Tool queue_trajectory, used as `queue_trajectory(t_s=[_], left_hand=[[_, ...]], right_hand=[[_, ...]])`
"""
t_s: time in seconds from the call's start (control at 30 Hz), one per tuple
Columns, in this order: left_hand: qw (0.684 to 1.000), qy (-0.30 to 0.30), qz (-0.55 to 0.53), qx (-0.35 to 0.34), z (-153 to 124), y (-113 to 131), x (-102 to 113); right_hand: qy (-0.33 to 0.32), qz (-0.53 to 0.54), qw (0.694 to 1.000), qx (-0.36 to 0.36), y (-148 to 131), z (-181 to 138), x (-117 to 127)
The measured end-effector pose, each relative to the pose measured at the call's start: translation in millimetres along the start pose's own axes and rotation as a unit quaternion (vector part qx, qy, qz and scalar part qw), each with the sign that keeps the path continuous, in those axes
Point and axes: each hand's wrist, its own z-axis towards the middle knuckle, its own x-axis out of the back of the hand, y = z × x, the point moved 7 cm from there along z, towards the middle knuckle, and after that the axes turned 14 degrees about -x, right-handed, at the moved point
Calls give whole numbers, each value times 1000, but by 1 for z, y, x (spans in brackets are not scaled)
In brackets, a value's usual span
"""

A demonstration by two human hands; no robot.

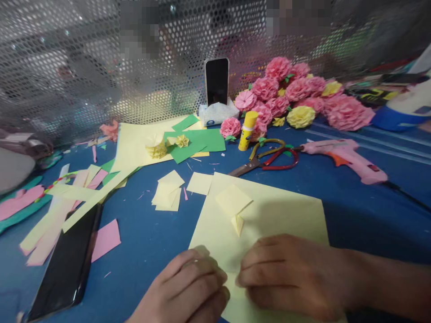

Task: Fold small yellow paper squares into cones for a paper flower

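Observation:
At the bottom of the view, my left hand [190,285] rests over the left edge of a large pale yellow paper sheet [286,211], its fingers curled together. My right hand [289,273] faces it from the right across a narrow gap, fingers bent and closed, slightly blurred. Whatever the fingertips hold, if anything, is hidden. Just beyond them on the sheet lie a small yellow paper square [233,198] and a small folded yellow paper piece [238,224]. More yellow squares [168,193] lie loosely piled to the left.
Scissors [247,167], a glue stick [248,131] and a pink glue gun [346,154] lie beyond the sheet. Pink paper flowers [266,89] are heaped behind. A phone [217,80] leans on a tissue pack [218,114]; another phone [63,264] lies left among paper strips [101,197].

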Motion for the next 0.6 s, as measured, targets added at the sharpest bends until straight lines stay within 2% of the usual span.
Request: queue_trajectory(t_s=[0.03, 0.1, 0.17, 0.4, 0.6], left_hand=[[1000, -17, 0, 0, 1, 0, 1], [996, -93, -10, -2, 1, 0, -2], [993, -121, -10, 6, -1, -1, -1], [995, -93, 29, 24, -5, 0, 0], [998, -55, 40, 16, -6, -3, 2]], right_hand=[[7, 1, 1000, 2, 0, -1, 0], [15, 0, 1000, 10, -1, -2, 1], [14, -6, 1000, 13, -1, -1, 0], [17, -60, 998, 19, -4, 1, -2], [20, -141, 989, -37, -1, 5, -11]])
